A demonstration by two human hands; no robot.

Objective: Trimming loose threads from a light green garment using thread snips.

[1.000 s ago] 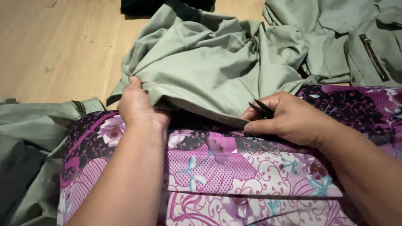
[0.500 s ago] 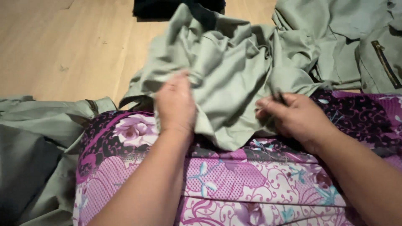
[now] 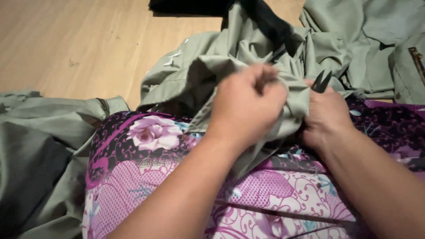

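left hand point(image 3: 248, 104) clenched, bunching sage-green garment point(image 3: 212, 66) up over lap | right hand point(image 3: 325, 115) grasping fabric and small black snips point(image 3: 321, 82), points up, clear | wooden floor point(image 3: 79, 40) beyond

My left hand point(image 3: 248, 104) is fisted mid-frame, fingers curled tight, my right hand point(image 3: 325, 113) clenched just beside it, forearms converging.

Two hands point(image 3: 248, 106), one pair of black snips point(image 3: 321, 82), several green garments point(image 3: 212, 66).
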